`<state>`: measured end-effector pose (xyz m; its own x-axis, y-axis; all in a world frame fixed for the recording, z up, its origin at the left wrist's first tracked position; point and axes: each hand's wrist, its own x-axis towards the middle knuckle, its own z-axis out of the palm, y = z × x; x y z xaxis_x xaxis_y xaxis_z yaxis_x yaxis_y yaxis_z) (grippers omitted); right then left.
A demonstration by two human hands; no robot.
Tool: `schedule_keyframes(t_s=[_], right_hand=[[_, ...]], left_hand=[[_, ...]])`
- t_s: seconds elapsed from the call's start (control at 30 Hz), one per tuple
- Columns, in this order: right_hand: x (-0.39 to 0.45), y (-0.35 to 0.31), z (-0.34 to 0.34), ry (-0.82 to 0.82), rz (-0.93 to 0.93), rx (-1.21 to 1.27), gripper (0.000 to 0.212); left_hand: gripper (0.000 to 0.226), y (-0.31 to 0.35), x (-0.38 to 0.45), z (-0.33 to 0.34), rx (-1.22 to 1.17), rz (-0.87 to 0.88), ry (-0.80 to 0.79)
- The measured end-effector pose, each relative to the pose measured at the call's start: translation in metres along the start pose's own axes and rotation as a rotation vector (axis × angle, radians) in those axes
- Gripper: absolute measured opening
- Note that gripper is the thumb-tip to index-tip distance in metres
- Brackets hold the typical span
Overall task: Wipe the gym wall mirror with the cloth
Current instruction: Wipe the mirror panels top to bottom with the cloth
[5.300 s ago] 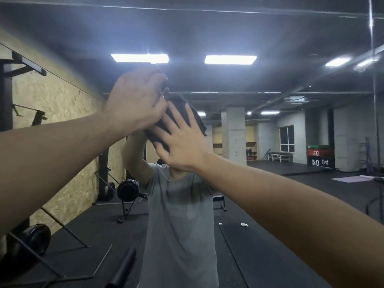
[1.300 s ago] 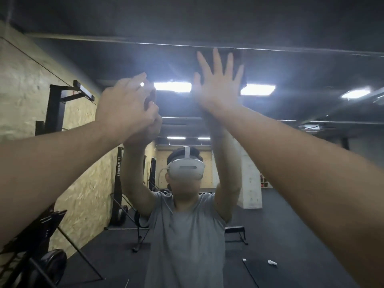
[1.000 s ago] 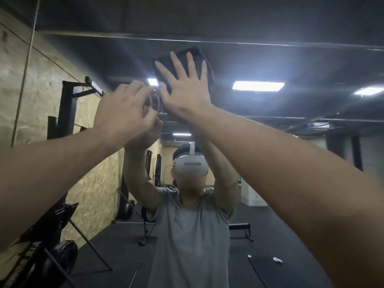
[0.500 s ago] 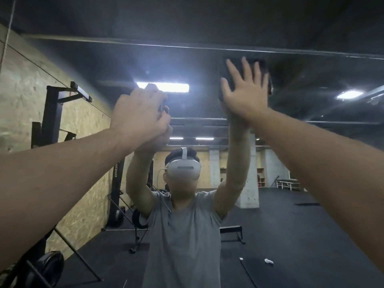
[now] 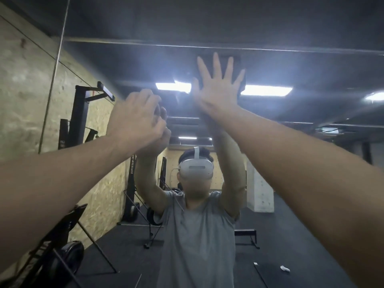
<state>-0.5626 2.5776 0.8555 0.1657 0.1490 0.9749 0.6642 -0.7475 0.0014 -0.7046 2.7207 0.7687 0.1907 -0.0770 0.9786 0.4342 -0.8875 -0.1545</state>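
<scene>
The cloth [image 5: 239, 65], pressed flat under the open right hand [image 5: 218, 90], slides back leftward across the mirror [image 5: 301, 59]; wiping continues, the left hand [image 5: 135, 119] curled, contents unclear.

The mirror [image 5: 291, 142] is bare glass to the right of the right hand [image 5: 218, 90]. On the left, the left hand [image 5: 135, 121] is in the way.

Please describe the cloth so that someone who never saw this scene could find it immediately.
Look at the wall mirror, high up near the two bright reflected ceiling lights. The right hand presses flat there with fingers spread; the cloth is the dark, squarish patch showing behind those fingers.
</scene>
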Motion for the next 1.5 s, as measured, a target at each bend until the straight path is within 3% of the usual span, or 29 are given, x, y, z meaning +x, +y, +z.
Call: schedule_keyframes(t_s=[0.17,0.4,0.53,0.67,0.77,0.87,1.0,1.1,1.3,1.5], right_hand=[[-0.015,-0.047,0.019,0.006,-0.242,-0.019,0.06],[-0.091,-0.016,0.028,-0.052,-0.527,-0.126,0.057],[-0.155,0.021,0.035,-0.089,-0.792,-0.136,0.056],[-0.175,0.051,0.038,-0.091,-0.934,-0.142,0.053],[-0.148,0.064,0.025,-0.145,-0.916,-0.173,0.055],[-0.105,0.078,0.006,-0.132,-0.706,-0.149,0.056],[-0.077,0.082,-0.008,-0.085,-0.459,-0.079,0.055],[-0.09,0.071,0.0,-0.041,-0.384,-0.079,0.056],[-0.161,0.078,0.019,-0.103,-0.638,-0.17,0.058],[-0.217,0.122,0.029,-0.099,-0.878,-0.104,0.05]], left_hand=[[0.031,-0.029,-0.018,0.001,-0.032,-0.019,0.033],[0.028,-0.009,-0.052,0.01,-0.095,0.043,-0.018],[0.03,0.022,-0.068,0.01,-0.153,0.087,-0.018],[0.049,0.046,-0.077,0.011,-0.196,0.051,-0.048],[0.058,0.054,-0.075,0.014,-0.164,-0.028,-0.086],[0.066,0.052,-0.072,0.017,-0.111,-0.144,-0.163],[0.075,0.049,-0.08,0.024,-0.015,-0.122,-0.216],[0.075,0.049,-0.089,0.03,0.018,-0.109,-0.236],[0.06,0.07,-0.109,0.025,-0.113,0.074,-0.156],[0.044,0.096,-0.115,0.017,-0.14,0.189,-0.125]])
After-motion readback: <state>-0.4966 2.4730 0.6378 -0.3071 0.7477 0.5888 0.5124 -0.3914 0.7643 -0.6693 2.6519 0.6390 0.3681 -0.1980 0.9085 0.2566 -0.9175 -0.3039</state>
